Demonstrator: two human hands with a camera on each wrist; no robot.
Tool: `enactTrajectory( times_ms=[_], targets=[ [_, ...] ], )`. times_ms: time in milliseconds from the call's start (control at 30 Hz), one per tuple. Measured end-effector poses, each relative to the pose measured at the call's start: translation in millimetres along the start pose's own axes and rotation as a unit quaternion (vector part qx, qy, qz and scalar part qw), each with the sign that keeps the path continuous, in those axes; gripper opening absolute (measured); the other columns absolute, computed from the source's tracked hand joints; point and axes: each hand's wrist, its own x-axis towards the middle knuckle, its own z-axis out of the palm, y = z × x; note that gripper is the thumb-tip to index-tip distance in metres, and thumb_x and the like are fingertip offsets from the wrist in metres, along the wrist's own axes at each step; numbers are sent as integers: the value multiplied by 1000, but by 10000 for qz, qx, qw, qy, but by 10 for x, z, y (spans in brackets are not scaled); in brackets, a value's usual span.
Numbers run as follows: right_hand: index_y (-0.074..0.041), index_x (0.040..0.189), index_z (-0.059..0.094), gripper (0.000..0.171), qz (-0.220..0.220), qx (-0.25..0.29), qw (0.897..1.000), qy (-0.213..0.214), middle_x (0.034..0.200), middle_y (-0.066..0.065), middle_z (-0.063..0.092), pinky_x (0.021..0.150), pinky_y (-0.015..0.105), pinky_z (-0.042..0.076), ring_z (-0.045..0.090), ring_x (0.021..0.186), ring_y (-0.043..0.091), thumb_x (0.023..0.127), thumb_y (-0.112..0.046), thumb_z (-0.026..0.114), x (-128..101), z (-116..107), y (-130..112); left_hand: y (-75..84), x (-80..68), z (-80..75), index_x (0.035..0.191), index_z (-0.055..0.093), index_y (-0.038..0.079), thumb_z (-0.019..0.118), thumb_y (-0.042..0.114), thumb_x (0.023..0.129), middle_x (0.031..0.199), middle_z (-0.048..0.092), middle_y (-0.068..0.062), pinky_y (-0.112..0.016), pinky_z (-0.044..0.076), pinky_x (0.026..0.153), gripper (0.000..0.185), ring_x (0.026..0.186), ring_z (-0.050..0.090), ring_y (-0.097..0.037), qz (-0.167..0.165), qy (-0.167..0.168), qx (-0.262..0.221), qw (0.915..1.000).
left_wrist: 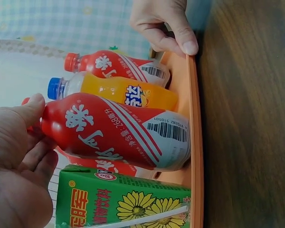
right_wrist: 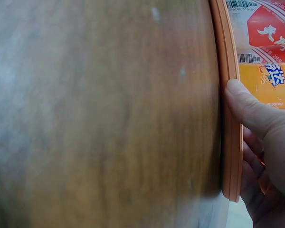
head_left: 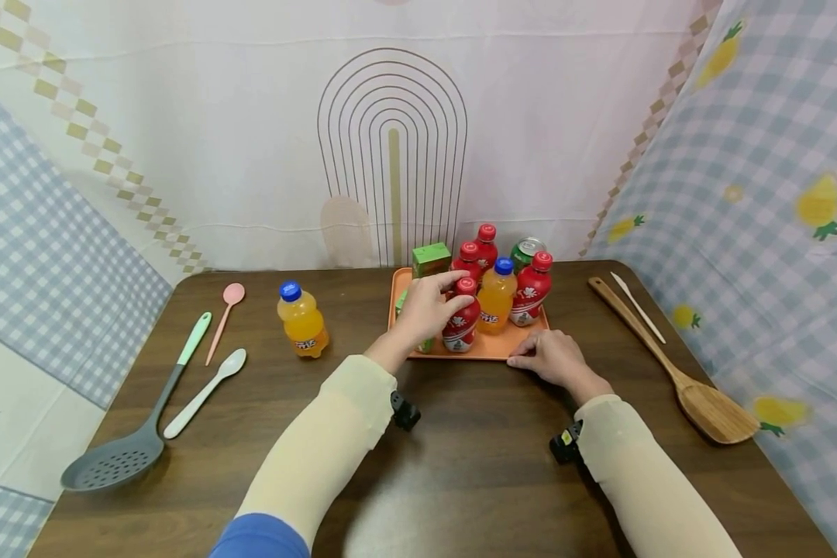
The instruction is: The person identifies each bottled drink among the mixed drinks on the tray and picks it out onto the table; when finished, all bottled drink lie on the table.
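Dark wood table (head_left: pixel 460 465) | left hand (head_left: pixel 428 306) grips red bottle (head_left: pixel 460 322) "268" | right hand (head_left: pixel 554 358) pinches orange tray (head_left: pixel 488 350)

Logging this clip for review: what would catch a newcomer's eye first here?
The orange tray at the table's far middle, crowded with red and orange bottles. The left hand grips the near red bottle by its neck, while the right hand holds the tray's near edge. A lone orange bottle stands left of the tray.

Left hand (head_left: pixel 427 306) around red bottle (head_left: pixel 460 322) on tray (head_left: pixel 488 350)
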Motion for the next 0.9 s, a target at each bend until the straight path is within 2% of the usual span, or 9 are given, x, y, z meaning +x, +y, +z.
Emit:
enactTrajectory(
  times_ms=[233,333,400,600,900],
  targets=[
    [-30,85,77,12,39,21,10000,-31,83,-13,67,74,37,46,59,77,12,81,-42,76,6,-2,-6,3,-11,-36,130,62,16,71,27,88,119,66,0,-32,54,85,45,100,62,-11,-19,48,-356,9994],
    [-30,84,77,12,35,17,10000,-37,83,-13,68,74,37,46,59,78,12,82,-41,75,5,-4,-6,13,-19,-68,129,63,15,72,26,87,120,66,0,-32,53,87,43,105,62,-11,32,127,-602,9981],
    [-30,84,77,12,35,20,10000,-49,83,-13,68,75,38,46,59,78,12,82,-41,75,2,-5,-2,19,-26,-89,128,63,13,73,24,87,119,66,-2,-30,53,86,43,104,62,-11,103,167,-755,9970],
    [-30,84,77,11,-51,15,10000,4,83,-13,68,76,38,46,60,79,13,82,-41,76,3,-23,-12,70,-76,-175,127,64,13,74,24,86,118,67,-2,-24,53,83,43,102,63,-8,216,229,-791,9964],
    [-30,84,78,12,-135,-30,9999,54,85,-12,69,76,39,47,62,82,14,81,-41,76,-2,-27,-10,175,-223,-292,125,65,14,75,24,85,117,68,-2,-25,55,80,43,98,65,-9,266,162,-804,9963]
  ],
)
